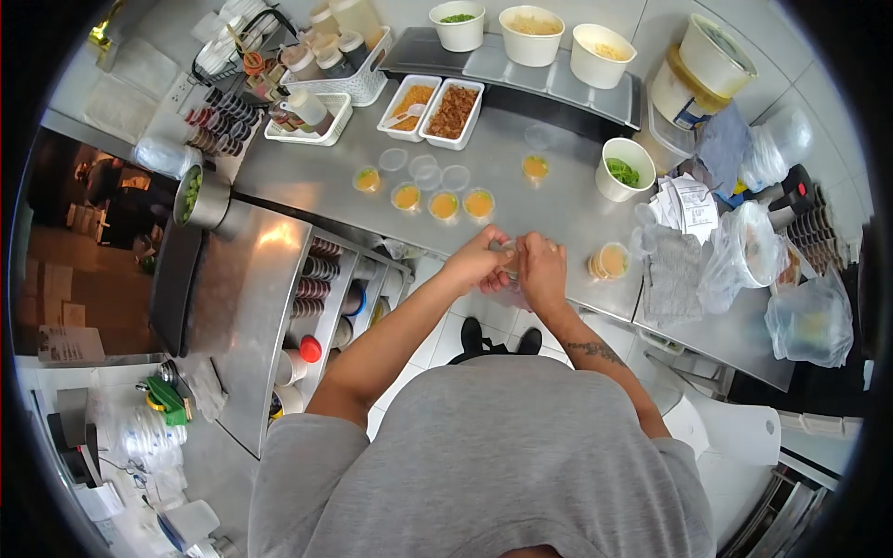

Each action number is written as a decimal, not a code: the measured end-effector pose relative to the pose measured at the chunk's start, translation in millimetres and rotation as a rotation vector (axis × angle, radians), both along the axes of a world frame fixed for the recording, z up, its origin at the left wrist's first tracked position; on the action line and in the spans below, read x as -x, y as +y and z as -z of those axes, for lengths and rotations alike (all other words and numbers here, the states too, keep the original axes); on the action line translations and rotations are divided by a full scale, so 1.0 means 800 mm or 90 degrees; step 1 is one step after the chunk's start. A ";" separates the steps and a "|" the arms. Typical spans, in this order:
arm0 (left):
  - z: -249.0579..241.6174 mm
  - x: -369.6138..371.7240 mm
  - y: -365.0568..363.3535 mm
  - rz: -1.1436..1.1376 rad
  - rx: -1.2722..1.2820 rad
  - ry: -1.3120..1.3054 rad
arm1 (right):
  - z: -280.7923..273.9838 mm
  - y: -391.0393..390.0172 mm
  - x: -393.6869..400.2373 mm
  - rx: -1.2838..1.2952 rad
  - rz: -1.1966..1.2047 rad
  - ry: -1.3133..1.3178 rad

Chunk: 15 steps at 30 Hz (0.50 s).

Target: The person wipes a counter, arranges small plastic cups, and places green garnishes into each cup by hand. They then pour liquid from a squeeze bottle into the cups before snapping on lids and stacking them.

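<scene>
Close together at the counter's front edge, my left hand (pixel 479 260) and my right hand (pixel 542 265) are closed around a small clear plastic cup (pixel 508 265). Fingers cover most of it, so its contents are hard to make out. Beyond my hands stand several small cups of orange sauce with green bits, among them a sauce cup (pixel 478 204) and another sauce cup (pixel 536 167) further right. Loose clear lids (pixel 456 178) lie behind them. To the right of my right hand is a stack of filled sauce cups (pixel 609 261).
White trays hold an orange topping (pixel 414 97) and brown crispy bits (pixel 453 112). A tub of green leaves (pixel 625 171) stands at right, near receipts (pixel 688 206) and a grey cloth (pixel 677 279). A shelf (pixel 521 74) bears several white tubs; bottles fill a basket (pixel 358 88).
</scene>
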<state>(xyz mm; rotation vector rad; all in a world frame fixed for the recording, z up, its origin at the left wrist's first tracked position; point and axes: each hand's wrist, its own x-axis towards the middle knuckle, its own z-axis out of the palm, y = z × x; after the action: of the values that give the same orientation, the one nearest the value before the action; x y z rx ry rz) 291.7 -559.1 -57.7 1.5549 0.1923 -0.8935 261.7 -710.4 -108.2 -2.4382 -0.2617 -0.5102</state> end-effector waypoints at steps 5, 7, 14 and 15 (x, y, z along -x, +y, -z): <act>0.004 -0.003 -0.009 0.061 -0.137 -0.090 | 0.004 -0.004 0.001 0.006 -0.018 -0.007; 0.004 -0.004 -0.011 0.053 -0.137 -0.106 | 0.002 -0.005 0.000 0.007 -0.014 0.005; 0.006 -0.002 -0.004 -0.004 -0.038 -0.037 | -0.006 -0.011 0.002 -0.062 -0.016 0.053; 0.008 -0.002 -0.004 -0.015 -0.016 -0.018 | -0.007 -0.013 0.002 -0.065 -0.025 0.053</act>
<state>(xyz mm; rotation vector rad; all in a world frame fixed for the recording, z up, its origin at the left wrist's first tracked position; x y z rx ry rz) 293.2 -562.3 -64.1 1.5840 0.2024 -0.8528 260.3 -721.1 -102.5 -2.3439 -0.2409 -0.3938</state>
